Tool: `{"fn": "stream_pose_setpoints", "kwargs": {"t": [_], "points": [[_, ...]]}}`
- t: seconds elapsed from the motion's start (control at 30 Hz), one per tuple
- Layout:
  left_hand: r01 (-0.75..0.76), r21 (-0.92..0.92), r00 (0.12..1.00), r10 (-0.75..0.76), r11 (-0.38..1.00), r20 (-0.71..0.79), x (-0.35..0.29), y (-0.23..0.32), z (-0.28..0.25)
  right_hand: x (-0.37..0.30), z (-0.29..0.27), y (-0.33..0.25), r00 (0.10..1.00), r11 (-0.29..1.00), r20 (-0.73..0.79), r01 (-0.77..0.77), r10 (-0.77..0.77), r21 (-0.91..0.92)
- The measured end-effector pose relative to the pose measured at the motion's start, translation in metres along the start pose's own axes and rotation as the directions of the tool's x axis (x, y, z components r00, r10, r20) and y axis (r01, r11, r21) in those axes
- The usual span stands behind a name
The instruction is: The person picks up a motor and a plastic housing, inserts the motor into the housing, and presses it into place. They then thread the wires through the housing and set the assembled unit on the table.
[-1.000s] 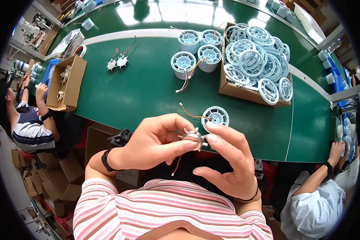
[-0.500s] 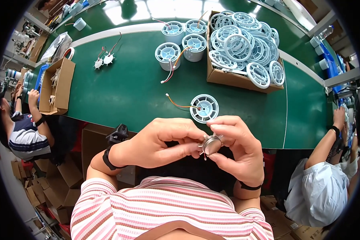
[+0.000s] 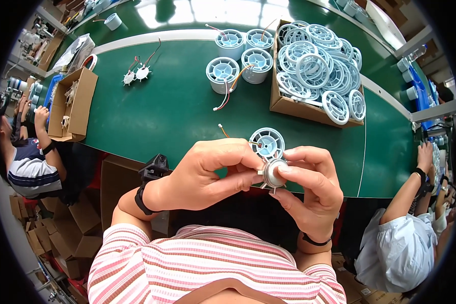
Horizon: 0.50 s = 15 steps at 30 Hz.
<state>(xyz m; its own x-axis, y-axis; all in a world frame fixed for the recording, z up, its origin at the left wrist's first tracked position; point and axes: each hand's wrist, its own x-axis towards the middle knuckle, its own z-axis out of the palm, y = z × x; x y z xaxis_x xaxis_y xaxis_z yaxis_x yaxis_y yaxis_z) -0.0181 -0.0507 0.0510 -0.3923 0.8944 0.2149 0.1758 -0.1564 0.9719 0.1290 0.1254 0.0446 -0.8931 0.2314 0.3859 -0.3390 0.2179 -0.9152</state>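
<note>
A small round metal motor with short prongs round its edge is held up between my two hands, over the table's near edge. My left hand pinches its left side with thumb and index finger. From the right, my right hand grips it, fingertips on its round face and the thumb by the lower prongs. Just beyond stands a light-blue spoked cylindrical housing, partly covered by my fingers. Its orange wire runs out to the left, ending in a small white connector.
Several blue housings with wires stand farther back. A cardboard box heaped with blue rings is at the right. Two white spoked motors lie at the left, near another open box. People work at both sides.
My hands have lifted the motor away from my body, closer to the blue housing. The motor's face has turned, and my right fingertips now lie on it.
</note>
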Motion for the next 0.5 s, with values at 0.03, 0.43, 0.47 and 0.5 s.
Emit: {"fn": "stream_pose_setpoints", "kwargs": {"t": [0.03,0.43,0.47,0.5], "points": [[-0.043,0.036,0.999,0.043,0.998,-0.005,0.001,0.000,0.000,0.002,0.000,0.001,1.000,0.999,-0.014,0.026,-0.026,-0.019],[0.004,0.342,0.979,0.066,0.940,-0.194,0.005,-0.015,-0.006,0.020,0.001,0.010,0.998,0.985,-0.048,-0.052,0.045,-0.167],[0.006,0.341,0.979,0.065,0.940,-0.194,0.005,-0.018,-0.006,0.021,0.002,0.012,0.998,0.969,-0.054,-0.034,0.021,-0.244],[0.035,0.353,0.972,0.051,0.935,-0.231,0.004,-0.020,-0.004,0.021,0.001,0.013,0.998,0.969,-0.054,-0.035,0.023,-0.244]]}}
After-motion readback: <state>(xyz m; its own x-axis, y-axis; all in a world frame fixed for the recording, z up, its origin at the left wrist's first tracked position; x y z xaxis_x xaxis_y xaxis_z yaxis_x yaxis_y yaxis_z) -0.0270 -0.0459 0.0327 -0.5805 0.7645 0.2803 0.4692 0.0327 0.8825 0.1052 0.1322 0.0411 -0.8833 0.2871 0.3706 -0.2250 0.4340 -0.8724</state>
